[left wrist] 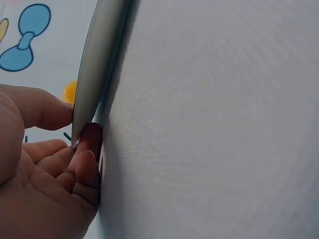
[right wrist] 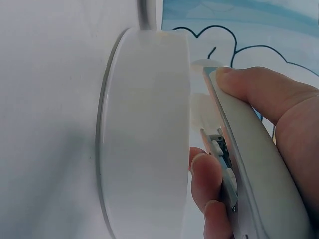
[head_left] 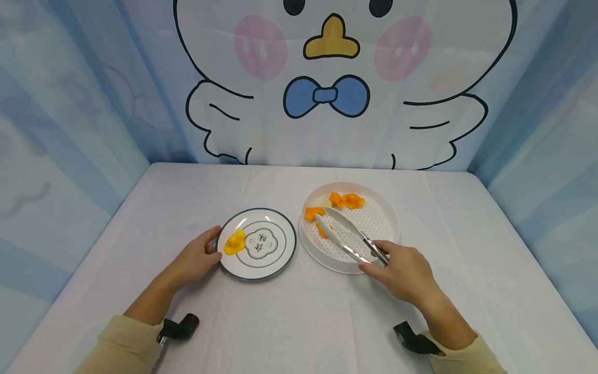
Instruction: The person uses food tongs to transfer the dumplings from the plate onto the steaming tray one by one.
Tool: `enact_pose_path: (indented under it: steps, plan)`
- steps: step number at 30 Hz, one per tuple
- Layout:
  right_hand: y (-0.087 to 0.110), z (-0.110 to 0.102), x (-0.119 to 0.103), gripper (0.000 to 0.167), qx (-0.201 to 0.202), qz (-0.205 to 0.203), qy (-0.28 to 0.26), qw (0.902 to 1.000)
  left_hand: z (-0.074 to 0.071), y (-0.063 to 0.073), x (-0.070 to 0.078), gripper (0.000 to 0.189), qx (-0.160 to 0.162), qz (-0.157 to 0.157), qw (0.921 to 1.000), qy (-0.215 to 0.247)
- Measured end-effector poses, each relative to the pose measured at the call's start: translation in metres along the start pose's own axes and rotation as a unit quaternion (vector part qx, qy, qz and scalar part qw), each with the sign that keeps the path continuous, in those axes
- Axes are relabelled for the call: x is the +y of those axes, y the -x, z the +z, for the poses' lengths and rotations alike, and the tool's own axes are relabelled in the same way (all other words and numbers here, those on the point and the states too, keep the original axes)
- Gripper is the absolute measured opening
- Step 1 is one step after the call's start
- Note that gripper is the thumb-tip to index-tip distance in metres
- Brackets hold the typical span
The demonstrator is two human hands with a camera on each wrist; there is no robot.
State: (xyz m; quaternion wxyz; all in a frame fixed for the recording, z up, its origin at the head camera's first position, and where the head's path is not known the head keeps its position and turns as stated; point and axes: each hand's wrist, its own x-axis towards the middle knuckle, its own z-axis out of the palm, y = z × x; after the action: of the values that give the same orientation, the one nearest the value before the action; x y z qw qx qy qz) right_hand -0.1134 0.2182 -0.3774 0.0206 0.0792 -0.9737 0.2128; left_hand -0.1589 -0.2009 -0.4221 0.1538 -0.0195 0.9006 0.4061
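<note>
My left hand (head_left: 198, 258) holds the left rim of a white plate (head_left: 279, 262) with a dark blue edge. In the left wrist view the thumb (left wrist: 47, 109) lies on the plate's upper face and fingers are beneath. A yellow dumpling-like piece (head_left: 234, 242) sits on the plate's left side. My right hand (head_left: 406, 270) grips metal tongs (head_left: 343, 220), whose arms stand apart. Their tips are over a round white draining tray (head_left: 380, 226), by orange pieces (head_left: 313, 213) and a pale piece (head_left: 326, 202); whether they touch any is unclear.
More orange pieces (head_left: 351, 201) lie at the tray's back. Plate and tray stand side by side on a white-covered table (head_left: 299, 322). A curtain (head_left: 327, 135) with a cartoon print hangs behind the table, and blue cloth (head_left: 551, 130) flanks it.
</note>
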Motion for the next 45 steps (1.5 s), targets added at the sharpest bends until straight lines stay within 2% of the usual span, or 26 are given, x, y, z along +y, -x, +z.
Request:
enact_pose_path:
  steps: [6, 11, 20, 28, 35, 41, 45]
  plan:
    - [-0.001, 0.003, -0.011, 0.061, -0.006, -0.006, -0.007, 0.9999, 0.0, 0.001, 0.001, 0.073, -0.002, -0.001, 1.0, 0.001]
    - [-0.004, 0.008, -0.025, 0.059, -0.014, -0.03, -0.011, 0.9994, 0.0, 0.001, 0.002, 0.073, -0.002, -0.003, 1.0, 0.002]
    - [-0.013, 0.021, -0.054, 0.065, -0.059, -0.067, 0.02, 0.9959, -0.001, 0.0, 0.001, 0.072, -0.004, 0.0, 1.0, 0.0]
    - [-0.014, 0.034, -0.074, 0.059, -0.033, -0.095, 0.052, 0.9936, 0.0, -0.002, -0.002, 0.072, -0.003, 0.001, 1.0, 0.005]
    - [-0.014, 0.048, -0.085, 0.054, -0.061, -0.103, 0.023, 0.9926, 0.001, -0.003, -0.002, 0.072, -0.001, 0.004, 1.0, 0.003]
    - [-0.016, 0.061, -0.09, 0.051, -0.056, -0.12, 0.009, 0.9911, 0.0, -0.003, -0.003, 0.072, 0.0, 0.002, 1.0, 0.0]
    - [-0.02, 0.065, -0.094, 0.046, -0.067, -0.12, 0.006, 0.9905, 0.0, -0.003, -0.003, 0.072, -0.002, 0.005, 1.0, 0.001]
